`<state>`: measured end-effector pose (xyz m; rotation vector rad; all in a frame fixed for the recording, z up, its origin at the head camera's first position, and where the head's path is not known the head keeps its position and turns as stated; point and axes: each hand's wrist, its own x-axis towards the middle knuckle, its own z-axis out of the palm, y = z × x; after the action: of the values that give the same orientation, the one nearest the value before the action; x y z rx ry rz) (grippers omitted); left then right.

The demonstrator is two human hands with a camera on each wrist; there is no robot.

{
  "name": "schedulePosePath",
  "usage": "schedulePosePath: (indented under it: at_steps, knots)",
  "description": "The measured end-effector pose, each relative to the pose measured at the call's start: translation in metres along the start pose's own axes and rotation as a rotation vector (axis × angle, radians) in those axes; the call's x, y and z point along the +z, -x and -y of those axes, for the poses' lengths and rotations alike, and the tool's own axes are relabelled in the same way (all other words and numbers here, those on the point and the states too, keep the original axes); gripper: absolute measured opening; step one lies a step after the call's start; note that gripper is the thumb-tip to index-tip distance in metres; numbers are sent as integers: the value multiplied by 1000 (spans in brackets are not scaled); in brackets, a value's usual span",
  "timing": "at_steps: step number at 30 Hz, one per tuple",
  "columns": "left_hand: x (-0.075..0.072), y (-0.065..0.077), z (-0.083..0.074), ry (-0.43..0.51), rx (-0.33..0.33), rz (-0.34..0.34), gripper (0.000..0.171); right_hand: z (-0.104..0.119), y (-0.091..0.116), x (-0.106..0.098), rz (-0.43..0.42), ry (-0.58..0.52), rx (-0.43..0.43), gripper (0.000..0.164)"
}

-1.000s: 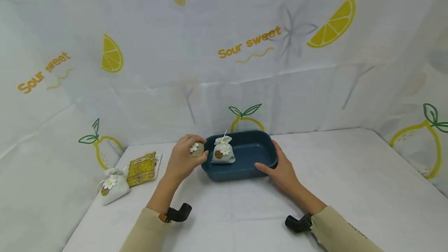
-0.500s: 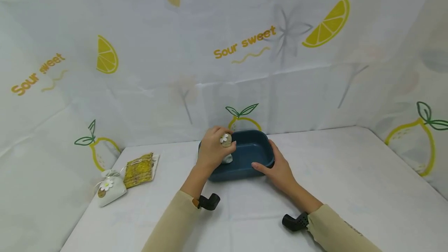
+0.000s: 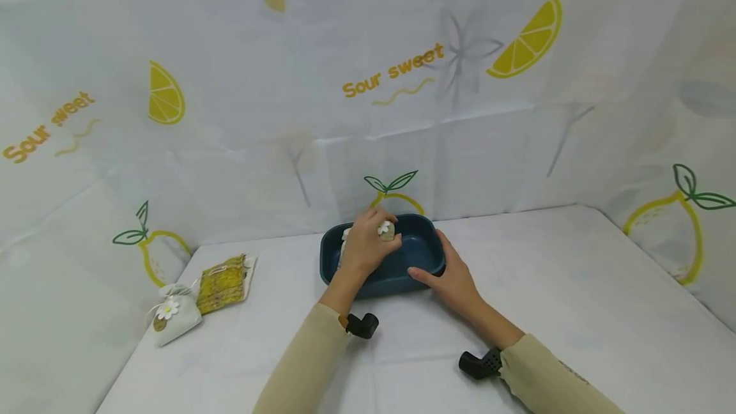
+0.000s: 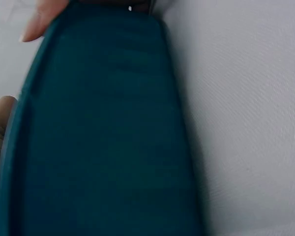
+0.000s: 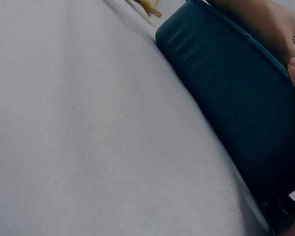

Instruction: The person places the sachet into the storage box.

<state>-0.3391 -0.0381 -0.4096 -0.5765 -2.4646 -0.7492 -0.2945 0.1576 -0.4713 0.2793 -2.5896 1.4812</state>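
Note:
In the head view my left hand (image 3: 365, 245) reaches over the dark blue rectangular dish (image 3: 393, 283). It grips a small drawstring sachet (image 3: 387, 230) with a white flower on it; most of the sachet is hidden in the palm. Behind that hand, a sliver of another pale sachet (image 3: 344, 238) shows inside the dish. My right hand (image 3: 454, 278) holds the dish's right end, thumb at the front rim and fingers around the far side. The dish's outer wall (image 4: 103, 123) fills much of the left wrist view, and the right wrist view shows the same wall (image 5: 231, 93) low against the cloth.
A white sachet with a daisy (image 3: 177, 315) lies at the table's left side. Beside it lies a yellow patterned pouch (image 3: 223, 283) with a pale edge under it. White cloth (image 3: 552, 299) covers the table, and a lemon-print sheet (image 3: 230, 177) hangs behind the dish.
My left hand has carried its sachet rightward from the dish's left end to over its interior, now covering most of the sachet inside. The right hand keeps its hold; the head view shifts slightly.

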Motion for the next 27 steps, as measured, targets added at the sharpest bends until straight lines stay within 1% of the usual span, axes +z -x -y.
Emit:
schedulePosePath:
  at_steps: [7, 11, 14, 17, 20, 23, 27]
  knots:
    - [9, -1, 11, 30, -68, 121, 27, -2, 0, 4, 9, -5, -11, 104]
    - [14, -6, 12, 34, -110, 168, 28, -1, 0, 2, 3, -4, -15, 104]
    - [18, -10, 11, 18, -142, 212, 28, 0, -1, 0, 0, 3, -11, 104]
    - [21, -13, 9, -41, -166, 271, 33, -2, -1, -1, 2, 5, -2, 104]
    - [25, -14, 10, -124, -169, 334, 41, -4, -2, 1, 6, 5, 1, 105]
    - [28, -14, 10, -214, -137, 401, 48, -5, -2, 1, 7, 4, 1, 105]
    - [31, -14, 12, -305, -95, 485, 54, -5, -1, 1, 8, 5, 0, 105]
